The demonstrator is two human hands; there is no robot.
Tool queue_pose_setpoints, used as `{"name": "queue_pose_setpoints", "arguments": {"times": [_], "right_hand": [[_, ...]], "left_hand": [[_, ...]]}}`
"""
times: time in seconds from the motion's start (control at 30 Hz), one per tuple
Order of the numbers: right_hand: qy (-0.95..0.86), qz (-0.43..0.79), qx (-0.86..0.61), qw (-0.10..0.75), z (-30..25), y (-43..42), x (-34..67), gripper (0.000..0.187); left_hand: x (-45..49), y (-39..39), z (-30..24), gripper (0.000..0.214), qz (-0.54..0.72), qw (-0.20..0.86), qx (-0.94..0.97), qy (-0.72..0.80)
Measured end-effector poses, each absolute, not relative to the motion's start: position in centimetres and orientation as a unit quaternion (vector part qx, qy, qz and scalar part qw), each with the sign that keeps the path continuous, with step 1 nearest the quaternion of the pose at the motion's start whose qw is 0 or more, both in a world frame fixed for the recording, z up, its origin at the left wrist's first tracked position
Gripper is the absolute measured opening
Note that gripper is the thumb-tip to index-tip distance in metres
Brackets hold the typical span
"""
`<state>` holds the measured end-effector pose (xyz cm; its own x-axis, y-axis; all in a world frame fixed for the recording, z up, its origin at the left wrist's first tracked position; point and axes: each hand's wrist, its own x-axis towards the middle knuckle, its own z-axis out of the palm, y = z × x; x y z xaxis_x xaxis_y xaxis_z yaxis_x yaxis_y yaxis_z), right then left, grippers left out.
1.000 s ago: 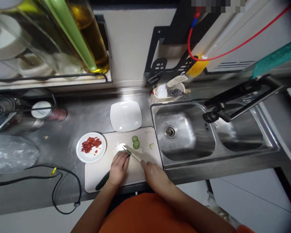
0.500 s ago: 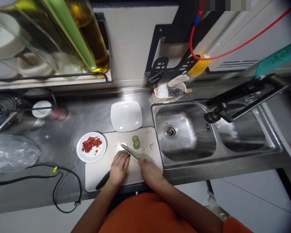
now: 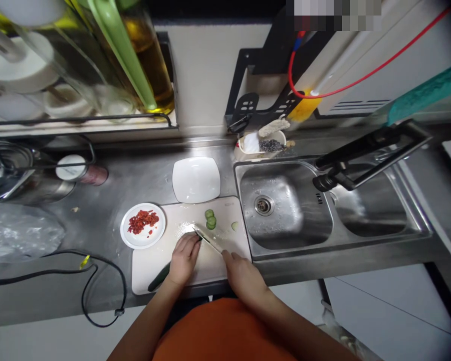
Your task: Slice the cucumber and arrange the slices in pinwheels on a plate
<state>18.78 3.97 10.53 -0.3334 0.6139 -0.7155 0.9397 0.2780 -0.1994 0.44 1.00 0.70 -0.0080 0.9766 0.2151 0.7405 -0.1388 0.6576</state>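
On a pale cutting board (image 3: 218,268), my left hand (image 3: 184,257) is closed over a dark green cucumber (image 3: 160,278), whose back end sticks out below the wrist. My right hand (image 3: 244,273) grips a knife (image 3: 209,242) by its handle, which the fingers hide. The blade slants up and left, its edge beside the cucumber's cut end near my left fingertips. Several cucumber slices (image 3: 211,220) lie behind the blade, and one small piece (image 3: 235,226) rests near the board's right edge.
A white plate of chopped red pieces (image 3: 126,233) overlaps the board's left corner. Behind the board sits a square white dish (image 3: 196,179). To the right is a double sink (image 3: 289,205) with a black faucet (image 3: 346,173). A black cable (image 3: 108,268) loops on the left.
My right hand and the knife have moved a little right, and the blade has turned to show its edge more narrowly. My left hand stays on the cucumber. The view has shifted slightly.
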Motion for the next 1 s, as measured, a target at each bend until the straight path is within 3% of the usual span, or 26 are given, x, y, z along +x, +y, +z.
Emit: {"name": "queue_pose_setpoints", "arguments": {"times": [1.0], "right_hand": [[0.769,-0.304,0.501,0.257,10.33,3.54,18.87,0.039]], "left_hand": [[0.37,0.99,0.54,0.018,0.323,0.168,0.689,0.627]]}}
